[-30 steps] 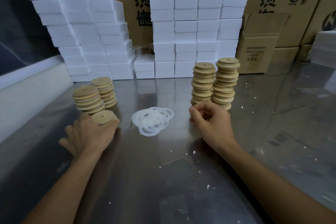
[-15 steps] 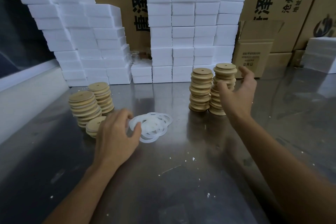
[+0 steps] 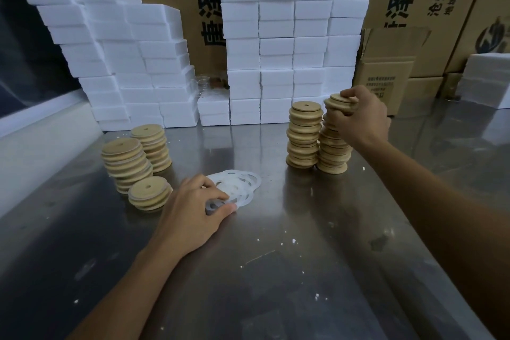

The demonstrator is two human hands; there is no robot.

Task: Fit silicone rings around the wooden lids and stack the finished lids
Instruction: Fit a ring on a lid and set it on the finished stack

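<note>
Left hand point(image 3: 193, 211) pinches a silicone ring point(image 3: 218, 205) at the near edge of the ring pile point(image 3: 237, 188) — right hand point(image 3: 358, 116) grips the top wooden lid point(image 3: 338, 101) of a stack point(image 3: 332, 146) right of that pile.

Dim overhead light, soft glare on steel, bowed wide-angle edges.

A loose pile of translucent white silicone rings point(image 3: 237, 188) lay flat and overlapping at the middle of the steel table. Left of it stood two leaning stacks of round wooden lids point(image 3: 129, 160) with a short stack point(image 3: 149, 196) in front. To the right rose two taller stacks point(image 3: 303, 138), just beside each other.
</note>
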